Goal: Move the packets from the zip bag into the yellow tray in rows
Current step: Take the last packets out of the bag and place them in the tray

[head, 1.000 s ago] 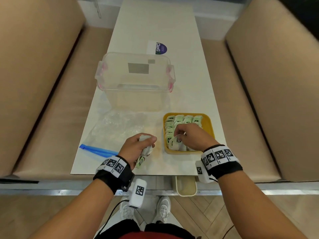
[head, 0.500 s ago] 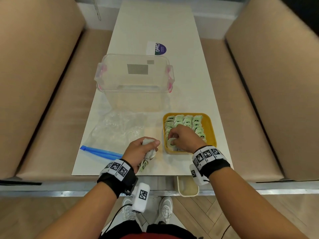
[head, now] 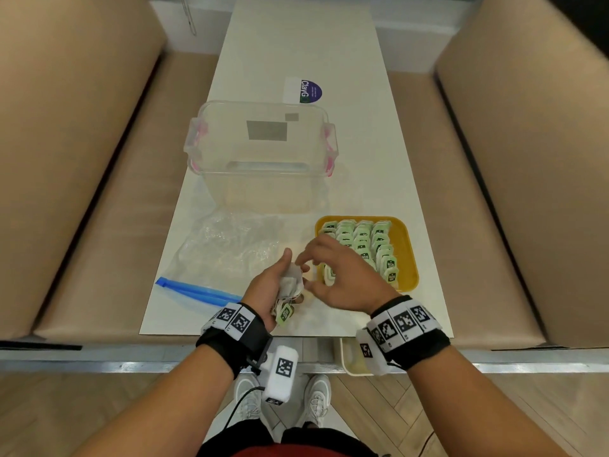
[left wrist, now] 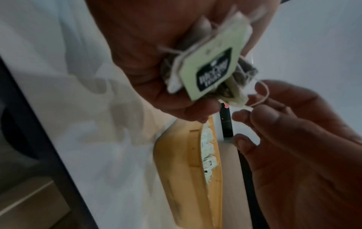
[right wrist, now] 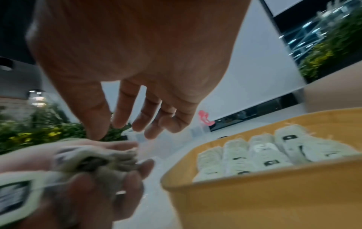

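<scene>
My left hand (head: pixel 280 285) grips a bunch of pale green tea-bag packets (head: pixel 291 283) with strings and tags, just left of the yellow tray (head: pixel 408 249). The bunch shows close up in the left wrist view (left wrist: pixel 211 68). My right hand (head: pixel 308 263) hovers between tray and bunch, fingers spread and relaxed, fingertips (right wrist: pixel 125 122) right at the bunch (right wrist: pixel 94 164); one finger touches a loose string loop (left wrist: pixel 262 96). Several packets (head: pixel 362 239) stand in rows in the tray (right wrist: pixel 254 193). The crumpled clear zip bag (head: pixel 227 249) with its blue zip lies left of my hands.
A clear plastic box (head: pixel 260 153) with pink clips stands behind the bag and tray. A round sticker (head: pixel 304 90) lies farther back. Tan benches (head: pixel 82 159) flank the narrow white table (head: pixel 379 159). The table's near edge is right under my wrists.
My right hand has left the near end of the tray's rows and moved left to the bunch in my left hand, its fingers now spread. The left hand has barely moved.
</scene>
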Action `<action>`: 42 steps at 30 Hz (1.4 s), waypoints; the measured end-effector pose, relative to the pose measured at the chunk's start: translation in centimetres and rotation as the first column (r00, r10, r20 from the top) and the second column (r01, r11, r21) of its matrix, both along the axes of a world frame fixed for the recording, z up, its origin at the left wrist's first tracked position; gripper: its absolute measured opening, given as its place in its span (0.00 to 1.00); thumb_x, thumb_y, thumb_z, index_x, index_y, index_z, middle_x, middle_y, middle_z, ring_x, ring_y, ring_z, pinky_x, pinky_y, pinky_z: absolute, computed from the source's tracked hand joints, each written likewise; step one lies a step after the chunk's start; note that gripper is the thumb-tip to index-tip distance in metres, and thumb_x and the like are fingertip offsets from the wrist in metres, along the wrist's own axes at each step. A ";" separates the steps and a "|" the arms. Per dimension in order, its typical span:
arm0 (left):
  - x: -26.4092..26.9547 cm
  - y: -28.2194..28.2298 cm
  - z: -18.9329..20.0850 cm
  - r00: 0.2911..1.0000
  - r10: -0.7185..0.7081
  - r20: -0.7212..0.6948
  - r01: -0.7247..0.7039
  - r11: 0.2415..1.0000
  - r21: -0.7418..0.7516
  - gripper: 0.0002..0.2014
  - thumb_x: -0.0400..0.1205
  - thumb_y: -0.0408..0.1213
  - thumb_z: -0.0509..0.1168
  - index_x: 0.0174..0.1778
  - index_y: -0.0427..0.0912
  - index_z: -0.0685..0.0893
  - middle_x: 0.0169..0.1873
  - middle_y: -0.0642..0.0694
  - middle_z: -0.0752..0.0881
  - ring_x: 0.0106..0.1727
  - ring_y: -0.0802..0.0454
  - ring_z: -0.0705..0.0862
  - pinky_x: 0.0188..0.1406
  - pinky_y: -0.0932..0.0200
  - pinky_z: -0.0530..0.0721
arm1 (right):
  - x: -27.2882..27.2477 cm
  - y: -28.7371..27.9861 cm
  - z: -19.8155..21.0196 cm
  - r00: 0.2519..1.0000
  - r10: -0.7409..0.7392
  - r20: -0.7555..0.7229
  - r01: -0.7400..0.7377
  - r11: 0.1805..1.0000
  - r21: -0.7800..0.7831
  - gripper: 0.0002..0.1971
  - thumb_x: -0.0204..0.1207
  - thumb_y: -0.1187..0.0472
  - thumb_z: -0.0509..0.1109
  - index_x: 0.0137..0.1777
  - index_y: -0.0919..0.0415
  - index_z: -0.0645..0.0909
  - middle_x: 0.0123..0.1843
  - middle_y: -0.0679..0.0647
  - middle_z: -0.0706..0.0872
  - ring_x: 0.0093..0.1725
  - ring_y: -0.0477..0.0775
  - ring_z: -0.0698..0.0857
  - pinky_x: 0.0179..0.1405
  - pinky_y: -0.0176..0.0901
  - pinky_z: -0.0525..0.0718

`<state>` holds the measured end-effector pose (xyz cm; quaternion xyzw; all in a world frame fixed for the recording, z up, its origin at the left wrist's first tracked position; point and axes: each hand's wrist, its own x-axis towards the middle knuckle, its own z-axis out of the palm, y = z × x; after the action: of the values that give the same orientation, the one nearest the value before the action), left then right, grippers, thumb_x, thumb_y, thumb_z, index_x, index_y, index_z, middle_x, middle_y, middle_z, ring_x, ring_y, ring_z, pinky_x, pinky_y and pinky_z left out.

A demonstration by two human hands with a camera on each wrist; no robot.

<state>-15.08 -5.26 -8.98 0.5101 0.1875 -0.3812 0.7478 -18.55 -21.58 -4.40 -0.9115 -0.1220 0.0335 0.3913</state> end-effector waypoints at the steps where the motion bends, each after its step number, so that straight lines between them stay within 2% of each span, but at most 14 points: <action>1: 0.0 -0.1 0.2 0.997 0.033 -0.066 -0.038 0.997 -0.072 0.23 0.86 0.56 0.63 0.45 0.39 0.91 0.36 0.41 0.86 0.34 0.48 0.83 0.28 0.58 0.80 | -0.1 0.4 0.0 0.999 0.042 -0.009 -0.042 0.999 -0.006 0.19 0.68 0.62 0.78 0.59 0.52 0.83 0.55 0.46 0.77 0.52 0.45 0.80 0.51 0.33 0.78; 4: 0.1 -0.2 0.8 0.968 0.079 -0.240 -0.120 0.980 -0.161 0.22 0.87 0.53 0.60 0.39 0.40 0.86 0.33 0.41 0.79 0.28 0.50 0.84 0.21 0.62 0.81 | -0.2 1.1 -0.3 0.997 0.075 -0.007 -0.075 0.997 0.001 0.18 0.70 0.62 0.78 0.59 0.51 0.84 0.58 0.45 0.76 0.55 0.42 0.78 0.51 0.26 0.72; 8: 0.1 0.0 0.2 0.937 0.129 -0.325 -0.174 0.978 -0.116 0.17 0.86 0.50 0.61 0.44 0.40 0.84 0.32 0.43 0.81 0.23 0.51 0.82 0.19 0.62 0.80 | 0.2 1.5 -0.9 0.997 0.073 0.030 -0.070 0.993 -0.092 0.11 0.73 0.63 0.74 0.54 0.52 0.87 0.55 0.46 0.80 0.55 0.49 0.81 0.53 0.44 0.82; 12: 0.2 0.3 -0.1 0.912 0.112 -0.396 -0.181 0.973 -0.143 0.16 0.82 0.51 0.64 0.53 0.40 0.84 0.37 0.41 0.85 0.37 0.47 0.84 0.39 0.55 0.84 | 0.6 1.9 -1.1 0.993 0.095 0.063 -0.083 0.980 -0.181 0.07 0.74 0.64 0.72 0.49 0.57 0.88 0.49 0.51 0.84 0.50 0.55 0.83 0.45 0.50 0.83; 15: 0.4 0.6 -0.3 0.924 0.058 -0.377 -0.107 0.988 -0.109 0.17 0.85 0.53 0.62 0.53 0.42 0.85 0.40 0.41 0.89 0.43 0.45 0.88 0.43 0.52 0.87 | 0.9 2.2 -1.0 0.991 0.112 0.077 -0.095 0.974 -0.206 0.07 0.75 0.65 0.70 0.49 0.58 0.87 0.47 0.51 0.84 0.48 0.54 0.83 0.42 0.50 0.83; 18: 0.3 0.4 -0.1 0.931 0.048 -0.363 -0.097 0.988 -0.117 0.15 0.85 0.49 0.60 0.46 0.41 0.85 0.34 0.41 0.88 0.38 0.44 0.87 0.38 0.54 0.86 | 1.3 2.3 -0.7 0.996 0.080 0.028 -0.073 0.979 -0.189 0.07 0.78 0.64 0.67 0.52 0.59 0.85 0.49 0.52 0.85 0.47 0.55 0.83 0.45 0.52 0.82; 21: 0.3 0.1 -0.5 0.949 0.096 -0.301 -0.125 0.989 -0.078 0.14 0.85 0.44 0.57 0.40 0.42 0.82 0.26 0.44 0.84 0.33 0.47 0.81 0.33 0.57 0.81 | 1.7 2.4 -0.2 1.000 0.021 -0.009 -0.023 0.989 -0.146 0.06 0.79 0.64 0.65 0.52 0.59 0.83 0.49 0.53 0.86 0.46 0.57 0.83 0.46 0.52 0.82; 24: 0.4 -0.2 -0.6 0.947 0.082 -0.312 -0.123 0.986 -0.116 0.21 0.87 0.43 0.55 0.34 0.39 0.85 0.25 0.43 0.82 0.26 0.49 0.82 0.21 0.66 0.78 | 2.2 2.3 0.1 0.999 -0.042 -0.032 0.039 0.995 -0.093 0.07 0.80 0.66 0.63 0.53 0.60 0.82 0.48 0.53 0.86 0.45 0.56 0.83 0.46 0.52 0.82; 26: 0.7 -0.4 -0.7 0.942 0.071 -0.328 -0.120 0.984 -0.132 0.24 0.85 0.44 0.55 0.28 0.39 0.88 0.26 0.43 0.83 0.24 0.50 0.84 0.18 0.67 0.78 | 2.4 2.0 0.1 0.997 -0.079 -0.013 0.079 0.996 -0.043 0.09 0.80 0.67 0.63 0.55 0.59 0.83 0.49 0.53 0.87 0.47 0.54 0.84 0.47 0.47 0.83; 29: 1.1 -0.4 -0.8 0.945 0.086 -0.316 -0.139 0.979 -0.150 0.17 0.85 0.41 0.55 0.36 0.38 0.85 0.27 0.42 0.84 0.24 0.49 0.83 0.19 0.66 0.78 | 2.6 1.3 0.1 0.990 -0.138 -0.013 0.138 0.990 0.032 0.13 0.81 0.67 0.64 0.60 0.55 0.85 0.51 0.47 0.87 0.48 0.48 0.84 0.49 0.35 0.81; 31: 1.3 -0.2 -1.0 0.938 0.055 -0.344 -0.124 0.975 -0.184 0.14 0.84 0.43 0.58 0.45 0.39 0.86 0.32 0.40 0.85 0.26 0.49 0.83 0.15 0.67 0.78 | 2.8 0.8 0.3 0.977 -0.205 -0.051 0.209 0.975 0.079 0.14 0.81 0.67 0.66 0.61 0.53 0.85 0.49 0.43 0.85 0.45 0.46 0.84 0.46 0.28 0.80; 34: 1.6 0.1 -1.5 0.937 0.033 -0.348 -0.115 0.969 -0.218 0.14 0.85 0.47 0.59 0.51 0.43 0.85 0.36 0.41 0.85 0.25 0.50 0.82 0.13 0.67 0.76 | 2.8 -0.4 0.6 0.938 -0.330 -0.108 0.341 0.935 0.101 0.10 0.79 0.66 0.68 0.55 0.55 0.87 0.47 0.42 0.87 0.44 0.36 0.83 0.41 0.21 0.75; 38: 1.8 0.0 -1.6 0.948 0.028 -0.316 -0.097 0.974 -0.206 0.14 0.86 0.47 0.59 0.53 0.43 0.85 0.36 0.42 0.85 0.23 0.51 0.82 0.12 0.69 0.73 | 2.1 -3.5 0.5 0.882 -0.449 -0.144 0.461 0.885 0.059 0.05 0.76 0.64 0.70 0.43 0.53 0.83 0.42 0.42 0.87 0.36 0.30 0.81 0.34 0.24 0.72; 42: 1.7 -0.4 -1.9 0.951 0.019 -0.307 -0.085 0.975 -0.203 0.14 0.85 0.47 0.59 0.52 0.43 0.85 0.36 0.42 0.86 0.22 0.51 0.81 0.12 0.69 0.73 | 1.1 -6.7 0.1 0.854 -0.474 -0.214 0.478 0.878 -0.035 0.07 0.78 0.66 0.68 0.42 0.53 0.79 0.35 0.43 0.82 0.31 0.39 0.79 0.29 0.35 0.80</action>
<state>-13.43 -5.70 -10.89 0.3569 0.2714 -0.4531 0.7705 -17.47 -28.24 -4.31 -0.9004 0.1501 0.0335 0.4070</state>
